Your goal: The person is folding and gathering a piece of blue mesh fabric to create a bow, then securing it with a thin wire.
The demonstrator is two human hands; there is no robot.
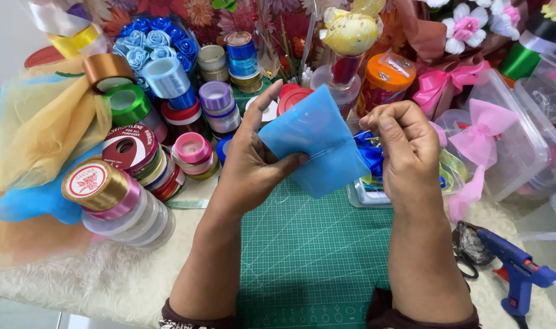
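A folded piece of blue ribbon [317, 143] is held up over the green cutting mat [308, 256], between both hands. It is clamped in the grip of the left hand [253, 161], thumb in front and fingers behind, seemingly so the fold stays flat. The right hand [403, 149] is closed at the ribbon's right edge, apparently pinching something thin. Ribbon spools [141, 152] are stacked left of the grip; a blue glue gun [516, 271] lies to the lower right.
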